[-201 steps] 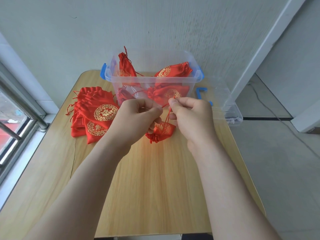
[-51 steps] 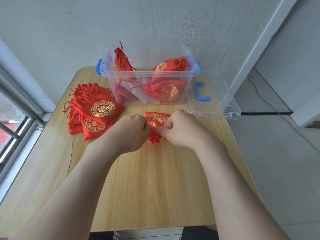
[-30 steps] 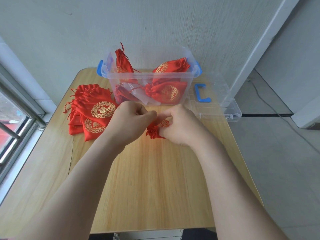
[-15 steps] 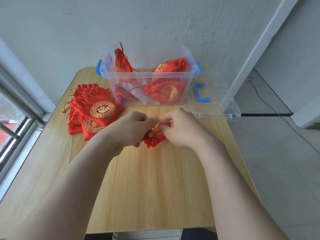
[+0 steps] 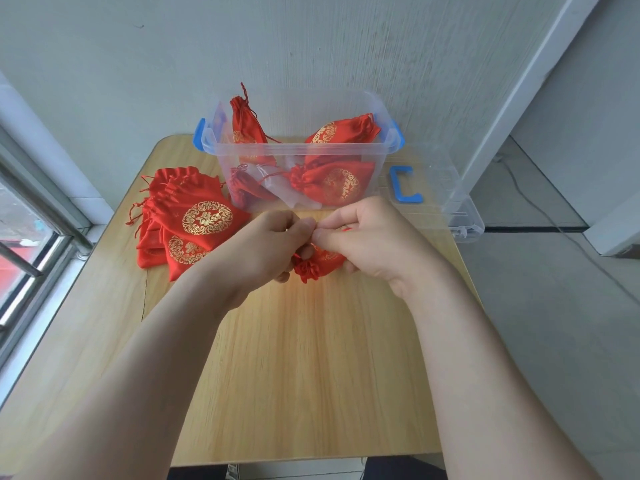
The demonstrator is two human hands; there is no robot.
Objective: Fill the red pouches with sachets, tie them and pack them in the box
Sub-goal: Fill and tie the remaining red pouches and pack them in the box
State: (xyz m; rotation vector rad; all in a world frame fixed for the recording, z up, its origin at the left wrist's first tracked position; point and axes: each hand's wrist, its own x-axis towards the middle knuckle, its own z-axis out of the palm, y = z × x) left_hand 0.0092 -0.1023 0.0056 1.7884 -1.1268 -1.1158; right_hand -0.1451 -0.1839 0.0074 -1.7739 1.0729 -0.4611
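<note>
The light wood-grain desk has rounded far corners and a thin dark crack running along its left part. At far left lies a pile of flat red pouches with gold emblems. Just right of it, at far centre, stands a clear plastic box with blue handles. Its clear lid with a blue clip lies at far right, overhanging the desk's edge.

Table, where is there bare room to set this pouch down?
The pouch fits on the bare table nearer than the left hand and right hand, or along the left edge nearer than the pile of pouches. The far end is crowded: pile, box, lid.
</note>
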